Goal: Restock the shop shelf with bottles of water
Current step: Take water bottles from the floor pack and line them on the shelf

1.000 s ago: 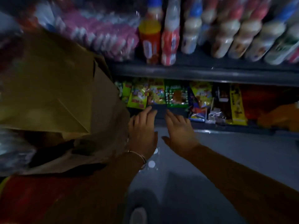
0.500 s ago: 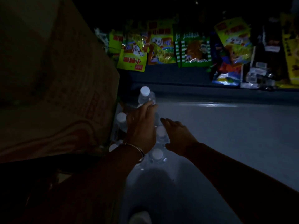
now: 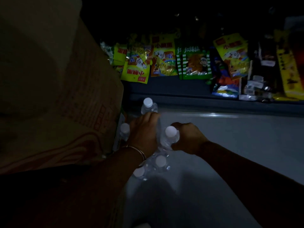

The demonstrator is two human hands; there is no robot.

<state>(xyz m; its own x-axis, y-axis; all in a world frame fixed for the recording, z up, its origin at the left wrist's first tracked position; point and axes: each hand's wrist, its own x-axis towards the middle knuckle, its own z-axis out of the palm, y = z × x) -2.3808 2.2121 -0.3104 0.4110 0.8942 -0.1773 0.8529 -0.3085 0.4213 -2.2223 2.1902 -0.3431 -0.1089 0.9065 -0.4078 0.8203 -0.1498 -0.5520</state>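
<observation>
Several clear water bottles with white caps stand packed together in torn plastic wrap (image 3: 148,168) on the grey floor, beside a cardboard box. My right hand (image 3: 189,139) grips one bottle (image 3: 170,134) round its shoulder, just below the cap. My left hand (image 3: 144,131), with a bangle at the wrist, lies on top of the pack, its fingers curled over the shoulder of the far bottle (image 3: 148,105). Another cap (image 3: 125,128) shows left of that hand. The bottles' lower parts are lost in the dark.
A large cardboard box (image 3: 65,96) fills the left side, close against the bottles. Snack packets (image 3: 164,63) lie in a row on the bottom shelf (image 3: 181,96) just beyond. Grey floor (image 3: 230,145) stretches to the right. The light is very dim.
The view dropped from the shelves to the floor. Both hands came down onto the bottle pack, and my right hand closed round one bottle and drew it slightly out.
</observation>
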